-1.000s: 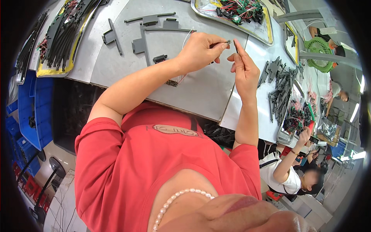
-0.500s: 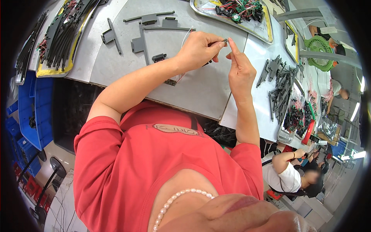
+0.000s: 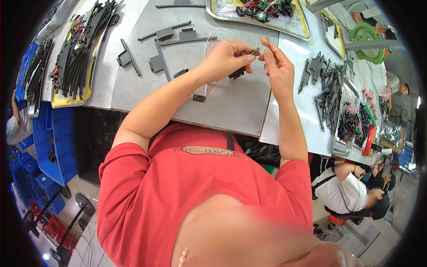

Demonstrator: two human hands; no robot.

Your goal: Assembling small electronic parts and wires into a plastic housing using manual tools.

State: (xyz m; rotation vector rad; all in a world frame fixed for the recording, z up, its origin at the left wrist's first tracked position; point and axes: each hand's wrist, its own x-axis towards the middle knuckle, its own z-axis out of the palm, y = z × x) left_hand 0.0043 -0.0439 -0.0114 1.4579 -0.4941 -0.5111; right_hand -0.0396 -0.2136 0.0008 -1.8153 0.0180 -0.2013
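Note:
My left hand (image 3: 229, 60) is closed in a pinch on a small dark part with a metallic end (image 3: 254, 51), too small to name more exactly. Close by on the right, my right hand (image 3: 279, 71) is raised, its fingers partly bent and apart, with nothing visible in them. Beneath my left hand lies a black block-like part (image 3: 237, 74), partly covered. White and red wires run near that hand to a small circuit board (image 3: 199, 98) on the grey table (image 3: 231, 104). Another small black part (image 3: 181, 72) sits by my left wrist.
Several dark grey plastic brackets (image 3: 164, 34) lie beyond my left forearm. Trays with yellow-taped rims stand far left (image 3: 71, 101) and at the back (image 3: 249, 20). Loose black parts (image 3: 329, 95) and a wire-filled tray (image 3: 341, 149) are on the right. A co-worker (image 3: 344, 189) sits lower right.
My right fingertips have drawn off the small part and curled; my left hand still pinches it. The view has shifted slightly, showing more of the left side and the circuit board.

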